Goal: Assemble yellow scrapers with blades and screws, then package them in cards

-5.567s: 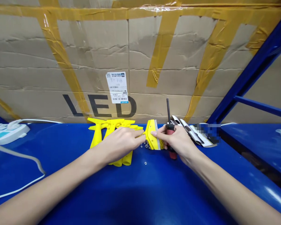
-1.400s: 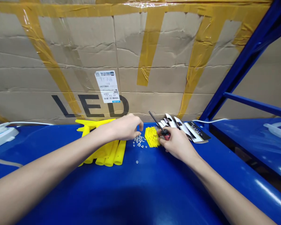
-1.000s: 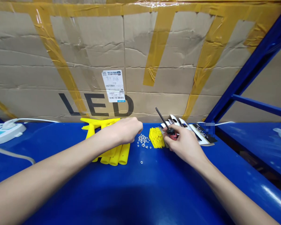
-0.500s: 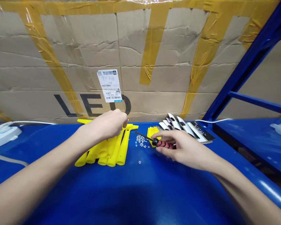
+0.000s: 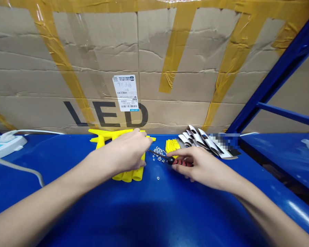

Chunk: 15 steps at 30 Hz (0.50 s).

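Note:
My right hand (image 5: 204,168) holds a screwdriver (image 5: 181,163) with a red and black handle, its thin shaft pointing left. My left hand (image 5: 131,151) is over a row of yellow hollow plastic handles (image 5: 137,174), fingers bent and pressed together close to the screwdriver's tip. Whatever those fingers pinch is hidden. Small metal screws and nuts (image 5: 159,153) lie scattered between the hands, with a single nut or washer (image 5: 158,178) nearer to me. Past my right fingers sits a stack of small yellow plastic pieces (image 5: 172,145).
Behind the blue table surface (image 5: 154,212) stands a large taped cardboard box (image 5: 113,51). Curled white and dark pieces (image 5: 194,137) lie at back right, close to a blue metal frame post (image 5: 273,75). On the left are a white power strip (image 5: 11,145) and its cable (image 5: 28,167).
My left hand has moved right and slightly down, toward the screwdriver's tip. The right hand still holds the screwdriver. The whole view has shifted a little.

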### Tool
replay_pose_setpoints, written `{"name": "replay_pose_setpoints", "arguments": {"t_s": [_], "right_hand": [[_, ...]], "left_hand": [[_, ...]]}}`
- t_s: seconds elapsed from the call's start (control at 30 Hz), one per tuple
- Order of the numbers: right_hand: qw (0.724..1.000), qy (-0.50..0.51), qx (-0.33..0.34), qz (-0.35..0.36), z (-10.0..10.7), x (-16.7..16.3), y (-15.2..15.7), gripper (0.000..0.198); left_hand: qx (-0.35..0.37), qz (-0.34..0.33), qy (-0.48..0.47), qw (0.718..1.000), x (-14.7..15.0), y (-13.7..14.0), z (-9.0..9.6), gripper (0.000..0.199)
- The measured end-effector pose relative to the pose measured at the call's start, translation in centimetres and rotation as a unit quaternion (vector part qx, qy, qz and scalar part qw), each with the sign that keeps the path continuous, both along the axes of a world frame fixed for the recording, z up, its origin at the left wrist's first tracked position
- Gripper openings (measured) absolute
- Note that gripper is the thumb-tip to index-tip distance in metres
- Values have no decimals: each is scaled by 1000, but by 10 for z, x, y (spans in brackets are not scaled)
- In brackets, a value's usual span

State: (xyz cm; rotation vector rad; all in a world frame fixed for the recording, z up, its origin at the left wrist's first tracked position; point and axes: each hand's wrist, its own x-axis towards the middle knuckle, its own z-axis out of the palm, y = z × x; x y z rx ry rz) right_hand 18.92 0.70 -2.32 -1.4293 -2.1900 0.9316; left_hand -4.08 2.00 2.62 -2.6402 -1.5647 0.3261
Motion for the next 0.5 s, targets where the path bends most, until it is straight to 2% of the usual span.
{"name": "replay_pose_setpoints", "arguments": {"t_s": [0.07,0.13,0.27,0.43,0.5], "right_hand": [[999,21,-36,-4,4,11,3,45],[997,45,-68,-7,9,22,6,49],[994,58,-91,7,16,39,11,58],[992,72,-100,28,14,50,16,57],[992,74,-104,25,15,52,17,57]], "left_hand": [[3,-32,-10,999,10,-7,-6,67],[0,-38,-3,999,20,-11,-12,86],[6,-60,2,998,33,-10,-18,85],[28,-29,35,999,41,13,-17,69],[44,-42,39,997,42,22,-17,66]]}}
